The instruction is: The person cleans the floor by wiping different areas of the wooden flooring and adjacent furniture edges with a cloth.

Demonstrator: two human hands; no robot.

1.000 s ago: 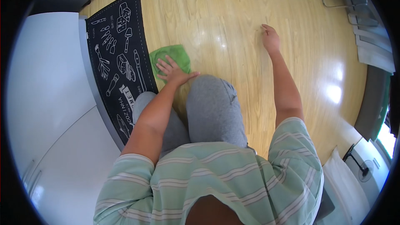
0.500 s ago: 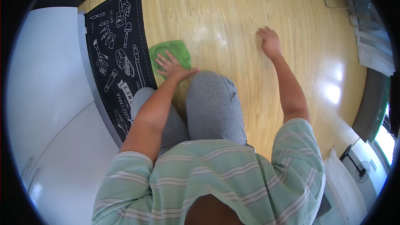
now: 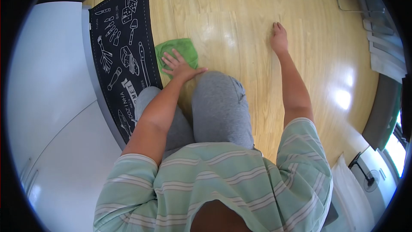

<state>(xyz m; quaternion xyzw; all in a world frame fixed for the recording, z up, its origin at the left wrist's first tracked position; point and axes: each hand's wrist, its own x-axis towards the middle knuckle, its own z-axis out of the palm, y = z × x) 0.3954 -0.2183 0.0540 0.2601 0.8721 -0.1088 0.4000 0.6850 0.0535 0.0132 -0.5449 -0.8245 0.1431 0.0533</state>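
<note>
My left hand (image 3: 179,67) lies flat with its fingers spread on a green cloth (image 3: 189,47), pressing it against the floor beside my knee. Part of the cloth is hidden under that hand. Over on the right, my right hand (image 3: 280,41) is low over the wood-look floor (image 3: 240,30), the arm stretched forward. Its fingers are drawn together and bent; whatever they may hold is too small or hidden to make out.
A black kitchen mat (image 3: 122,51) with white drawings runs along the left, touching the cloth's edge. Beyond it stands a white appliance or cabinet (image 3: 56,60). Chair legs (image 3: 358,10) are at the upper right, and a fan (image 3: 370,181) is at the lower right.
My right hand has shifted slightly forward and its fingers are drawn closer together. The left hand stays spread on the cloth; the whole view has tilted a little.
</note>
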